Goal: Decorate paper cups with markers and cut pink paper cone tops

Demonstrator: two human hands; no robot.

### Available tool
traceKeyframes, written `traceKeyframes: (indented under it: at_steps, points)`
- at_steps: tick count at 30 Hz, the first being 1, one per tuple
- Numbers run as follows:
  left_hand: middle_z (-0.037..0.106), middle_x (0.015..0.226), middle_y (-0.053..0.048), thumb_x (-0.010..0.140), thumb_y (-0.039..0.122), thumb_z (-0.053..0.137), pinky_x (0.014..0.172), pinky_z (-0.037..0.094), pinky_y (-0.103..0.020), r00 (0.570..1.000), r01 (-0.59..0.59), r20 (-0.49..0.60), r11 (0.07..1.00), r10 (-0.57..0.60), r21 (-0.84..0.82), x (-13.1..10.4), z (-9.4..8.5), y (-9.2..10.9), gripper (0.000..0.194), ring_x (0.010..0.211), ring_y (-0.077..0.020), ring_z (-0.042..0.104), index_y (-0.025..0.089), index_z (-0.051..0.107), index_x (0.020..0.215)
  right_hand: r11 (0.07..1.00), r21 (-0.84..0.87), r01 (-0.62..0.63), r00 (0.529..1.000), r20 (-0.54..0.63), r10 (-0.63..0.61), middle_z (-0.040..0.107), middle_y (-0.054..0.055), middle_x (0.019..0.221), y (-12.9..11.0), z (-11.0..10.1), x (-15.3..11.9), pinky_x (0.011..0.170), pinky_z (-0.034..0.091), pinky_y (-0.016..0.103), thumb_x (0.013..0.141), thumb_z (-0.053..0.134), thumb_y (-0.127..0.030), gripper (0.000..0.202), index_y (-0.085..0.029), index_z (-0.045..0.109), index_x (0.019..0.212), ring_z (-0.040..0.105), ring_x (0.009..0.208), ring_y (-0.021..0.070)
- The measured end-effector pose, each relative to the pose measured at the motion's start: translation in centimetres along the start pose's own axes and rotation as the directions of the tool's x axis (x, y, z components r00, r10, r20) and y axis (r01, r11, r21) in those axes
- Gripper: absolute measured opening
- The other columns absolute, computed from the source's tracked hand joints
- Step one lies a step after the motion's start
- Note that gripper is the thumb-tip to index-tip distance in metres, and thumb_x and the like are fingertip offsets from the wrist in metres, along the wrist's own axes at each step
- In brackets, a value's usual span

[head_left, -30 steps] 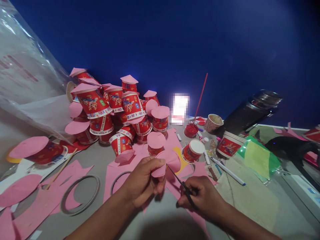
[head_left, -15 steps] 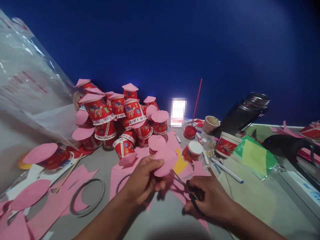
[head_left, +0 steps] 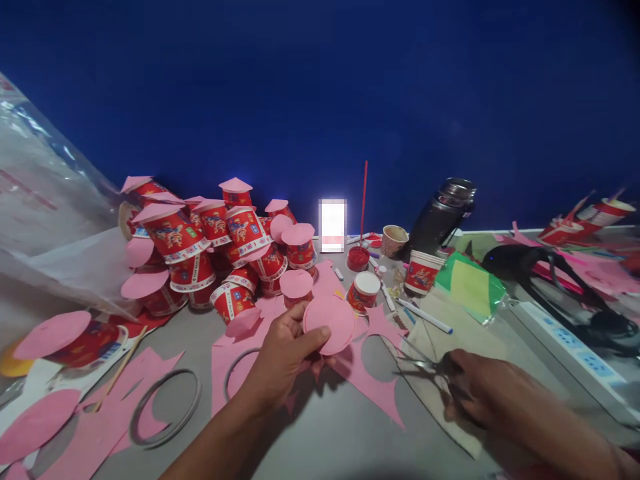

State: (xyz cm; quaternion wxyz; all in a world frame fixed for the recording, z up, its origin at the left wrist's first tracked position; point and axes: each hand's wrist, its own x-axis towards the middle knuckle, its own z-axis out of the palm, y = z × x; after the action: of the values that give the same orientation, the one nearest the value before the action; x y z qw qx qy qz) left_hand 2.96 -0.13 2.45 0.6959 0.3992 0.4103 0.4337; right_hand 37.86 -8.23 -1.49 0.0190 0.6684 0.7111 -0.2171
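My left hand [head_left: 290, 347] pinches a pink paper disc [head_left: 330, 325] between thumb and fingers, its face turned toward me. To the right, my right hand [head_left: 480, 387] is closed round the handles of dark-handled scissors [head_left: 423, 363], whose blades are parted and point left, apart from the disc. Beneath and beside my hands lie pink paper scraps with round cut-outs [head_left: 385, 393]. Behind the disc stands a red cup with a white top [head_left: 364, 292]. Stacked red paper cups with pink cone tops [head_left: 183, 233] fill the back left.
Grey rings [head_left: 165, 408] and a wooden stick [head_left: 120, 368] lie at left, beside a plastic bag [head_left: 60, 200]. Toward the right are a black flask [head_left: 443, 217], a marker [head_left: 425, 316], a green packet [head_left: 470, 288] and a power strip [head_left: 575, 353]. A bright screen [head_left: 333, 227] stands behind.
My right hand has moved right with the scissors, away from the paper. The disc in my left hand now faces me more fully. The view has turned right.
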Motion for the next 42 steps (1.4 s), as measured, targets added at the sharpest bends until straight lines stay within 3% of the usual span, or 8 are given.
traceKeyframes:
  at_steps: [5, 9, 14, 24, 27, 30, 34, 42]
  points:
    - [0.076, 0.071, -0.005, 0.073, 0.041, 0.091, 0.045, 0.049, -0.021, 1.0, 0.0, 0.016, 0.991, -0.002, 0.131, -0.1, 0.6, 0.3, 0.05, 0.052, -0.0144, 0.065, 0.014, 0.069, 0.109, 0.99, -0.062, 0.125, 0.99, -0.061, -0.129, 0.075, 0.007, 0.093, 0.0, -0.5, 0.4, 0.072, 0.043, 0.033, 0.091, 0.067, -0.022, 0.015, -0.024, 0.06, 0.104, 0.072, 0.085, 0.0258]
    - [0.073, 0.062, -0.002, 0.071, 0.039, 0.091, 0.043, 0.05, -0.023, 1.0, -0.003, -0.012, 0.977, 0.006, 0.212, 0.0, 1.1, 0.4, 0.047, 0.045, -0.0137, 0.059, 0.014, 0.069, 0.104, 0.991, -0.052, 0.121, 0.993, 0.004, -0.121, 0.069, 0.01, 0.114, -1.3, -2.5, 1.2, 0.077, 0.045, 0.03, 0.074, 0.07, -0.009, 0.024, -0.022, 0.061, 0.092, 0.069, 0.089, 0.0228]
    - [0.075, 0.067, -0.002, 0.066, 0.035, 0.093, 0.046, 0.05, -0.024, 0.999, 0.018, -0.042, 0.992, -0.012, 0.125, 0.3, 2.3, -0.3, 0.046, 0.047, -0.0147, 0.064, 0.015, 0.07, 0.1, 0.995, 0.029, 0.095, 0.966, 0.237, -0.099, 0.072, 0.005, 0.095, -1.2, -5.0, 2.7, 0.07, 0.039, 0.028, 0.069, 0.068, -0.007, 0.024, -0.022, 0.059, 0.086, 0.066, 0.085, 0.0229]
    - [0.065, 0.063, 0.003, 0.068, 0.036, 0.092, 0.046, 0.042, -0.021, 0.998, -0.001, -0.062, 0.997, 0.006, 0.08, 0.9, 2.9, -1.6, 0.033, 0.048, -0.0085, 0.05, 0.015, 0.074, 0.086, 0.994, -0.006, 0.113, 0.966, 0.235, -0.108, 0.073, 0.006, 0.09, 0.1, -4.7, 3.5, 0.065, 0.033, 0.029, 0.074, 0.07, -0.012, 0.018, -0.02, 0.067, 0.09, 0.063, 0.077, 0.0216]
    - [0.064, 0.065, 0.003, 0.067, 0.034, 0.091, 0.049, 0.038, -0.019, 0.996, 0.007, -0.087, 0.993, 0.003, 0.115, 1.2, 2.6, -2.0, 0.029, 0.053, -0.0076, 0.046, 0.015, 0.075, 0.082, 0.975, 0.095, 0.201, 0.971, 0.11, -0.21, 0.074, 0.005, 0.085, -1.5, -6.0, 3.5, 0.067, 0.036, 0.03, 0.088, 0.065, -0.02, 0.005, -0.021, 0.07, 0.088, 0.062, 0.074, 0.02]
    - [0.072, 0.073, -0.001, 0.066, 0.032, 0.088, 0.052, 0.039, -0.021, 0.998, 0.033, -0.06, 0.98, -0.021, 0.196, 1.2, 2.7, -2.2, 0.03, 0.059, -0.0107, 0.051, 0.015, 0.079, 0.089, 0.88, 0.352, 0.319, 0.947, -0.152, -0.283, 0.069, 0.003, 0.077, -4.8, -6.6, 4.7, 0.065, 0.038, 0.028, 0.097, 0.063, -0.041, 0.024, -0.02, 0.071, 0.09, 0.056, 0.067, 0.0163]
    - [0.077, 0.083, -0.003, 0.067, 0.03, 0.084, 0.062, 0.046, -0.024, 0.999, 0.011, -0.047, 0.963, 0.001, 0.271, 1.0, 2.9, -2.4, 0.031, 0.07, -0.0158, 0.06, 0.017, 0.082, 0.095, 0.689, 0.616, 0.382, 0.922, -0.201, -0.332, 0.059, -0.002, 0.066, -9.3, -5.9, 7.0, 0.058, 0.036, 0.025, 0.095, 0.063, -0.055, 0.039, -0.02, 0.064, 0.078, 0.05, 0.061, 0.0131]
    - [0.07, 0.071, 0.002, 0.069, 0.033, 0.081, 0.062, 0.049, -0.026, 0.994, 0.0, -0.103, 0.933, 0.04, 0.361, 1.3, 2.3, -2.7, 0.028, 0.063, -0.0149, 0.056, 0.018, 0.081, 0.093, 0.657, 0.696, 0.289, 0.957, -0.22, -0.188, 0.053, -0.006, 0.064, -10.4, -3.4, 9.8, 0.056, 0.029, 0.025, 0.084, 0.075, -0.052, 0.037, -0.022, 0.055, 0.074, 0.043, 0.061, 0.0118]
